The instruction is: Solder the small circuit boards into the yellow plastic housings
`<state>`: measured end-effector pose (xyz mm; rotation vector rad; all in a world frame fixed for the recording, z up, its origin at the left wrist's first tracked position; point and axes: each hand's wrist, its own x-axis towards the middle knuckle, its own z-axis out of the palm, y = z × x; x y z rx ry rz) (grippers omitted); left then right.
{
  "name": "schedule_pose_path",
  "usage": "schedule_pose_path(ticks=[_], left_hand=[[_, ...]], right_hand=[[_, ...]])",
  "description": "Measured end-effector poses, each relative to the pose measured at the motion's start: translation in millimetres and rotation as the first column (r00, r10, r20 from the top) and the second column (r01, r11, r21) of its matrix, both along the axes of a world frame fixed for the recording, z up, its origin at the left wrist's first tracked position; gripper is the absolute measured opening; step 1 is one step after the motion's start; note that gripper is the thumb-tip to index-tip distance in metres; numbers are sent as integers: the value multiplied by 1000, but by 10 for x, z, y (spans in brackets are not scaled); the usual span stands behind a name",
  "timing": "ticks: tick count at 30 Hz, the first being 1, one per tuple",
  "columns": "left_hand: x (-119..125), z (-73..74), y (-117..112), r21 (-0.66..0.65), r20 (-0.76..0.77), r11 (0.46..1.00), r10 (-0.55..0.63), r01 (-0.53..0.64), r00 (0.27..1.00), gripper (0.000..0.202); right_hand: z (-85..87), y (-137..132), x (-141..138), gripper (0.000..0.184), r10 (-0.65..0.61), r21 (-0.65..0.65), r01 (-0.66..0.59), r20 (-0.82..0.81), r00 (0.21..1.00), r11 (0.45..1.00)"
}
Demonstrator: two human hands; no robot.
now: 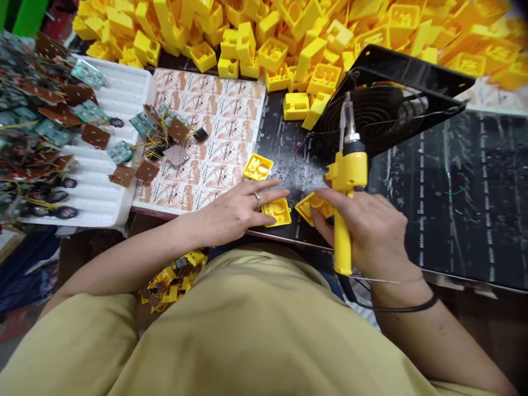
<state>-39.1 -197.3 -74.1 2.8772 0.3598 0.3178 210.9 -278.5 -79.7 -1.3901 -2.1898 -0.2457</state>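
My left hand, a ring on one finger, reaches across the bench edge with its fingers spread. Its fingertips lie over a small open yellow plastic housing; whether they press on it I cannot tell. Just beyond the fingers sits another yellow housing, open side up. A yellow soldering gun is in my right hand, its metal tip pointing up and away from me. The thumb and a finger of that same hand also touch a third yellow housing, tilted on the black bench.
Behind, a large heap of yellow housings borders a tilted black fan. At left, a white ribbed tray carries circuit boards with wires; more boards lie on the printed sheet. A black cable crosses my right wrist.
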Motion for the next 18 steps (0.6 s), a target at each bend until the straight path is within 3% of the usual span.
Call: schedule_pose_path(ticks=[3, 6, 10, 14, 18], left_hand=[[18, 37, 150, 37, 67, 974, 220, -223, 973, 36], [88, 82, 320, 44, -34, 927, 375, -373, 927, 43], [150, 140, 439, 34, -273, 924, 375, -380, 886, 49], [-21, 270, 371, 115, -426, 914, 398, -388, 812, 46], [-208, 375, 179, 107, -454, 942, 330, -317, 828, 45]], right_hand=[[14, 42, 141, 35, 131, -15, -130, 10, 991, 991], [8, 115, 240, 39, 280, -108, -282, -36, 959, 953], [-4, 173, 280, 37, 342, -212, -350, -72, 937, 912], [-39, 133, 228, 41, 281, -129, -286, -53, 958, 950], [-109, 126, 78, 46, 251, -30, -252, -32, 968, 967]])
